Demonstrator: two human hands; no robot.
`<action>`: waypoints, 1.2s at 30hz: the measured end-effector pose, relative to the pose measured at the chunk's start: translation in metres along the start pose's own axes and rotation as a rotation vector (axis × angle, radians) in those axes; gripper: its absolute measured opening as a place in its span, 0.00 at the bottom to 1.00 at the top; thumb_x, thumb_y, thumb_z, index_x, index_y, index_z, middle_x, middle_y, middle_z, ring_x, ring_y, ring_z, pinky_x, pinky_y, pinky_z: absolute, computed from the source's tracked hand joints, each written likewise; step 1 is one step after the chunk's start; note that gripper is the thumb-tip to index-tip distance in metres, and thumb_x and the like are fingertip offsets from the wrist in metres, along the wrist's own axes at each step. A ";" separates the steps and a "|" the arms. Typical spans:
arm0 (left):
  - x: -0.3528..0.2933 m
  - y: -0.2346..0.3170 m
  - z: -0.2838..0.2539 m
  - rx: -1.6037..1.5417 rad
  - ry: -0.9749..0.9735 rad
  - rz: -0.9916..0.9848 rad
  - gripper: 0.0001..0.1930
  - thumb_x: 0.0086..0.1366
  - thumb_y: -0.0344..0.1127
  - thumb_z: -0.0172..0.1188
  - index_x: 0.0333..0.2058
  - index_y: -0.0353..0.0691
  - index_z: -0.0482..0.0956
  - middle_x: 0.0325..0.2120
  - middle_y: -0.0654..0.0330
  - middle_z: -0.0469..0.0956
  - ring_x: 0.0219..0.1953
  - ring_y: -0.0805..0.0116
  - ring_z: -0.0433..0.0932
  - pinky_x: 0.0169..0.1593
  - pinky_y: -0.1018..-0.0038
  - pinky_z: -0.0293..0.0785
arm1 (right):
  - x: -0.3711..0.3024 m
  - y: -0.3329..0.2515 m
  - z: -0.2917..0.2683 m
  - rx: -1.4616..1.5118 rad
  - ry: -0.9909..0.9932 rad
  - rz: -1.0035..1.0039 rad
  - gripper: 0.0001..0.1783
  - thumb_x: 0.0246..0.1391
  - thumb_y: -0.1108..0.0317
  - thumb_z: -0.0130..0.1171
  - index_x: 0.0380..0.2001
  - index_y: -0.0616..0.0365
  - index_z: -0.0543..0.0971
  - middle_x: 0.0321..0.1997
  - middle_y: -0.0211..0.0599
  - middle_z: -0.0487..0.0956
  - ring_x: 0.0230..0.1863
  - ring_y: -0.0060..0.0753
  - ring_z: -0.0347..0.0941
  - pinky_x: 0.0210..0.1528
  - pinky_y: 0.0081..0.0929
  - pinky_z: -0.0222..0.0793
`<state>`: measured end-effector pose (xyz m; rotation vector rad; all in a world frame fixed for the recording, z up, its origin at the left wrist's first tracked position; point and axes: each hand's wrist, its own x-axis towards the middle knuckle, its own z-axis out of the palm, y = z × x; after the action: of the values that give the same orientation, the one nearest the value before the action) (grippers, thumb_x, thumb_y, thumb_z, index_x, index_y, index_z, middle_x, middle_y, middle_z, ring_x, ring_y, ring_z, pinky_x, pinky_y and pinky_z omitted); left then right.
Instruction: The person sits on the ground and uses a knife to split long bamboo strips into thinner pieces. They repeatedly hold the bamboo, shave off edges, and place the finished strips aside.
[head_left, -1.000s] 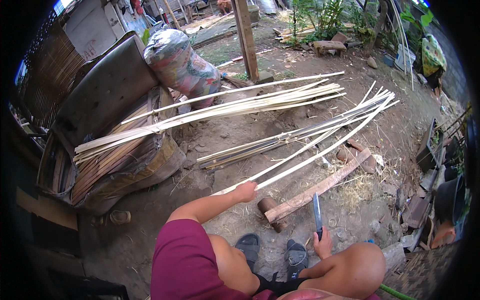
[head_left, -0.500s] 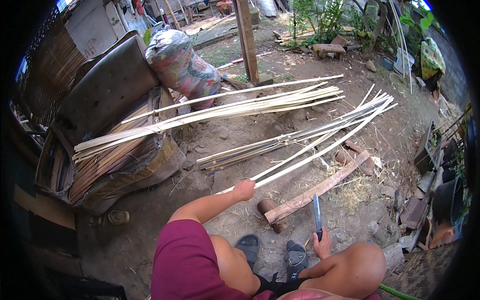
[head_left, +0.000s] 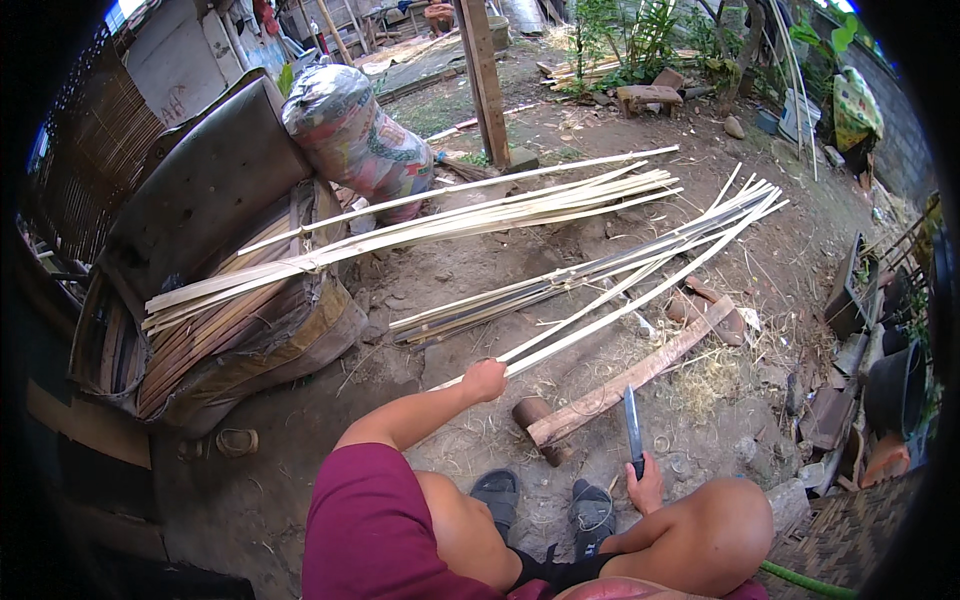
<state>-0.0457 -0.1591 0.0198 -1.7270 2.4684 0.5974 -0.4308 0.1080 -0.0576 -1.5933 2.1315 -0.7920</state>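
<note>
My left hand point(head_left: 485, 380) is closed around a long pale bamboo strip point(head_left: 570, 341), which slants away to the far right and rests on other strips there. A second thin strip runs beside it from the same hand. Low on the right, my right hand point(head_left: 648, 484) grips a knife point(head_left: 633, 430) by its dark handle, blade pointing up and away. Just beyond the blade, a wooden plank point(head_left: 635, 375) leans across a short log point(head_left: 540, 428). Past the held strip lies a bundle of bamboo strips point(head_left: 480, 310), some dark-skinned, on the dirt.
A worn sofa seat point(head_left: 215, 150) at left bears brown strips and one end of a pale strip bundle point(head_left: 430, 230). Behind stand a stuffed sack point(head_left: 355, 140) and a wooden post point(head_left: 483, 85). Black pots point(head_left: 893, 395) and rubble line the right side. My sandalled feet point(head_left: 592, 515) are below.
The whole view has shifted very slightly. Both hands keep their grips and have hardly moved; the strips and knife look the same.
</note>
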 end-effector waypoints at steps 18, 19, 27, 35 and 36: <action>0.006 0.074 -0.090 -0.401 0.598 0.135 0.16 0.67 0.43 0.62 0.43 0.35 0.77 0.27 0.53 0.79 0.31 0.61 0.79 0.37 0.64 0.74 | 0.001 0.011 -0.007 0.033 0.014 0.115 0.34 0.54 0.49 0.64 0.60 0.52 0.68 0.51 0.53 0.77 0.50 0.60 0.75 0.50 0.49 0.71; 0.006 0.078 -0.098 -0.430 0.602 0.083 0.16 0.68 0.43 0.62 0.43 0.34 0.76 0.25 0.55 0.78 0.29 0.65 0.79 0.35 0.65 0.73 | 0.002 0.008 -0.009 0.070 -0.040 0.164 0.35 0.53 0.49 0.65 0.59 0.52 0.68 0.51 0.52 0.77 0.50 0.59 0.75 0.50 0.49 0.71; 0.056 0.106 -0.115 -0.623 -0.020 0.138 0.15 0.75 0.41 0.49 0.45 0.35 0.75 0.21 0.60 0.78 0.20 0.75 0.76 0.22 0.76 0.72 | 0.025 -0.041 -0.036 0.345 -0.327 -0.092 0.32 0.51 0.56 0.68 0.55 0.53 0.68 0.48 0.50 0.78 0.48 0.54 0.77 0.50 0.43 0.71; 0.102 0.145 0.007 -0.340 -0.769 0.289 0.20 0.71 0.48 0.54 0.39 0.32 0.79 0.29 0.55 0.80 0.34 0.63 0.82 0.41 0.63 0.79 | 0.015 -0.108 -0.029 1.052 -1.051 0.405 0.19 0.64 0.64 0.55 0.55 0.58 0.69 0.34 0.38 0.77 0.32 0.30 0.78 0.35 0.29 0.76; 0.105 0.152 0.022 -0.098 -0.627 0.378 0.22 0.70 0.49 0.54 0.37 0.31 0.80 0.30 0.52 0.81 0.36 0.58 0.82 0.44 0.59 0.78 | 0.017 -0.104 -0.020 1.177 -1.073 0.599 0.18 0.65 0.65 0.53 0.55 0.58 0.69 0.33 0.37 0.77 0.30 0.29 0.77 0.33 0.28 0.76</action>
<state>-0.2268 -0.2000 0.0126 -0.8808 2.3079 1.1049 -0.3696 0.0748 0.0245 -0.4448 0.8761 -0.5531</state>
